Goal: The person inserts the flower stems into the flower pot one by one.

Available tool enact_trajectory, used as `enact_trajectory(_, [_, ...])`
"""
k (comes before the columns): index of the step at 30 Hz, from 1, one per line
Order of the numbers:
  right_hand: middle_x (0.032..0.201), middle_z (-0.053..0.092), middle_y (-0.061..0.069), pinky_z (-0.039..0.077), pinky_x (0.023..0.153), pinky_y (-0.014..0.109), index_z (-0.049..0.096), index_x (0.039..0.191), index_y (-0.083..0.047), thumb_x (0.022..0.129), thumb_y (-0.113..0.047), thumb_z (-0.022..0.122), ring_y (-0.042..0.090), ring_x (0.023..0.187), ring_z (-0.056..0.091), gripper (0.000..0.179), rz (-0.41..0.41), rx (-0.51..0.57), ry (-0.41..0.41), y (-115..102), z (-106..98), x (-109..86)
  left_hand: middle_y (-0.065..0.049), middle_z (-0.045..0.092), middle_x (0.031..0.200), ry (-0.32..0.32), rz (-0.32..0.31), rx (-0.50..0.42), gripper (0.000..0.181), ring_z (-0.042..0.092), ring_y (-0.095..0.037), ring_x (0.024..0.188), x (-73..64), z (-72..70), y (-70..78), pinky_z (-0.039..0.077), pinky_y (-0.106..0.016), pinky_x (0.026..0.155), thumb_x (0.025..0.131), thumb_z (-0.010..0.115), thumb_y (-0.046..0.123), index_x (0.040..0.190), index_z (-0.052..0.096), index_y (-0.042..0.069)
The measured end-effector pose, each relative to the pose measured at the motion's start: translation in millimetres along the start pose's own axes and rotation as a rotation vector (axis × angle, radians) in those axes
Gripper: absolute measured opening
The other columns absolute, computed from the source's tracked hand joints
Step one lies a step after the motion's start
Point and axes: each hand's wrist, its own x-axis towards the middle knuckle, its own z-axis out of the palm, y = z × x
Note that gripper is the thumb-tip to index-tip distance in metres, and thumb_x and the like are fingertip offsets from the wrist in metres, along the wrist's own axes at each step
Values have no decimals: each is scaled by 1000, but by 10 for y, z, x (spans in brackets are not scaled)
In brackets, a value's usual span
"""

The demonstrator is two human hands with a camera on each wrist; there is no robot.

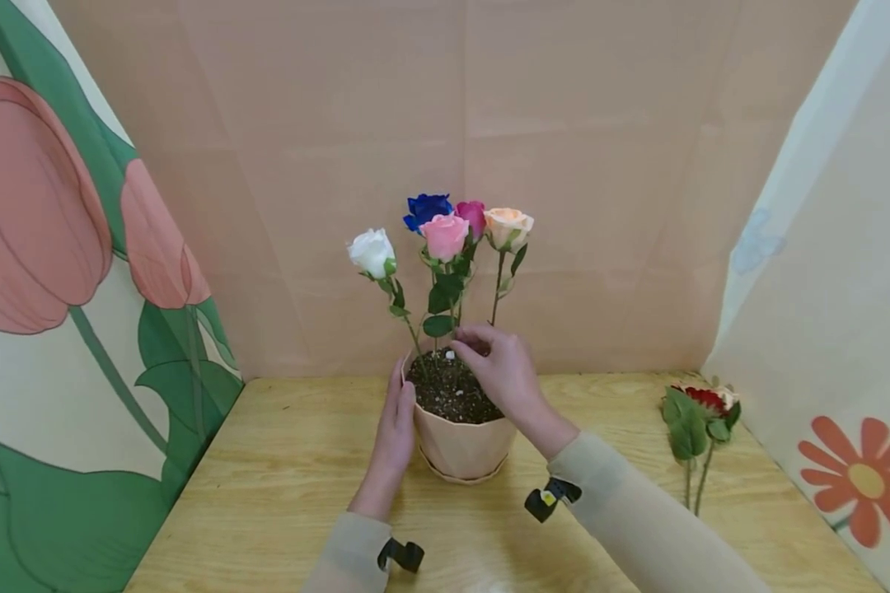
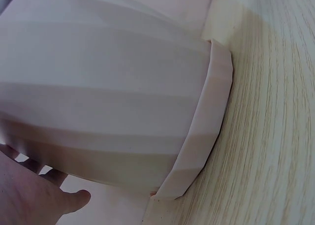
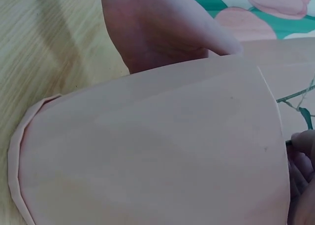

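Note:
A pale pink faceted flower pot (image 1: 463,449) full of dark soil (image 1: 452,395) stands on its saucer (image 2: 197,141). Artificial roses rise from it: a white rose (image 1: 372,253), a blue rose (image 1: 426,210), a pink rose (image 1: 445,237), a magenta rose (image 1: 471,217) and a peach rose (image 1: 508,227). With fairly straight fingers my left hand (image 1: 393,432) rests against the pot's left side. Above the soil, thumb and fingers of my right hand (image 1: 508,375) pinch a green stem (image 3: 289,143); which bloom it carries I cannot tell.
On the wooden table (image 1: 289,461), a red rose (image 1: 704,399) and a pale rose (image 1: 727,397) lie at the right with their leaves and stems. A pink backdrop (image 1: 326,165) hangs behind the table. Flower-painted panels (image 1: 37,206) flank both sides.

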Motion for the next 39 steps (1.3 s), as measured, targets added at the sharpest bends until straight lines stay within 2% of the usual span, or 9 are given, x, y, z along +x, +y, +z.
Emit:
enact_trajectory(6, [108,82,4,65,81,42,85,121,-8,102,-16,83,19,94,77,20,25,14,4,15,6,-29,-4,26,181,0,-12,2,56,24,-31,165,2,-1,-5,20,-60,133,123,32,37,178,23,30])
enact_trajectory(16, [108,83,3,66,82,44,84,122,-8,102,-20,84,19,96,78,24,36,6,7,-31,-62,-41,-8,24,182,-3,-12,-10,56,23,-36,165,-2,-6,-14,19,-64,132,123,30,37,178,22,28])
enact_trajectory(22, [109,83,1,65,81,44,84,125,-11,103,-23,83,18,97,78,25,66,-7,15,-64,-131,-67,-7,24,182,5,-25,4,57,23,-35,165,-6,-2,3,19,-62,133,123,33,40,178,22,29])
enact_trajectory(26, [111,83,4,66,82,44,83,127,-9,103,-22,83,21,99,78,27,66,11,24,-72,-206,-95,-7,25,181,6,-19,4,57,24,-34,165,-4,6,4,20,-61,133,123,33,39,178,22,30])
enact_trajectory(36, [113,82,5,62,74,39,83,128,-10,103,-24,83,23,99,77,28,88,-21,52,-15,-500,-209,-5,25,182,10,-20,-1,56,23,-34,166,3,8,-20,18,-63,133,123,31,39,178,23,31])
enact_trajectory(39, [115,82,6,62,71,33,83,128,-11,103,-24,83,24,98,77,28,96,-22,60,22,-605,-257,-4,26,181,10,-18,3,55,23,-32,166,7,7,-21,19,-61,133,123,31,39,177,24,32])
